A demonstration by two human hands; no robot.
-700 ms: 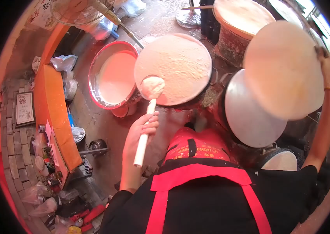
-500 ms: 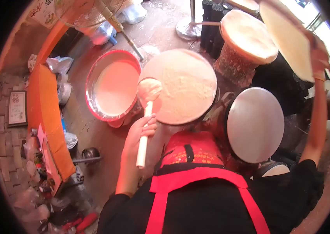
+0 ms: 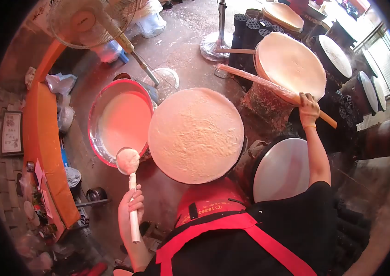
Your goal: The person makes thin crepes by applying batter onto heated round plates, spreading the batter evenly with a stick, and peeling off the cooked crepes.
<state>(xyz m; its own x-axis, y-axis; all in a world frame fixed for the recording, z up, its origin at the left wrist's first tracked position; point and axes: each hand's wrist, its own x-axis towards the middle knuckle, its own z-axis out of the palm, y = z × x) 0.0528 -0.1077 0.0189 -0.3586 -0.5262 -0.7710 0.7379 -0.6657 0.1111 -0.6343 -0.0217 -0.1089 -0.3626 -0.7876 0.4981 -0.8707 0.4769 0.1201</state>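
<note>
Where L hand grips: abt 7:30 of view, fingers clamped on the handle of ladle.
Ladle: bowl at L hand's 12 o'clk, w/ thick pale lump inside; handle end sticks out twd 6 o'clk.
Basin: approx 9 o'clk, red rim, pinkish liquid inside; ladle bowl overlaps rim nr basin's own 5 o'clk. Touching or just above, can't tell.
Batter-coated disc: ctr of view, round, pale; surface ridged mid-disc, smoother nr its 10 o'clk edge. Sits just beside basin, on basin's 3 o'clk side.
R hand: btwn 2 & 3 o'clk, fingers closed round wooden stick.
Stick: slants from R hand's 10 o'clk to its 4 o'clk; far end pale-coated. Crosses nr edge of pale sheet; contact w/ it can't be told.
Pale sheet: abt 2 o'clk, round, atop crusted drum.
Bare plate: abt 3:30, smooth, grey, partly hidden by R arm.
Fan: btwn 10 & 11 o'clk.
Black cylinders: 1 o'clk, stacked, holes in tops.
Orange counter: 9 o'clk, well apart from both hands.
Apron: 6 o'clk, red, yellowish lettering.
</note>
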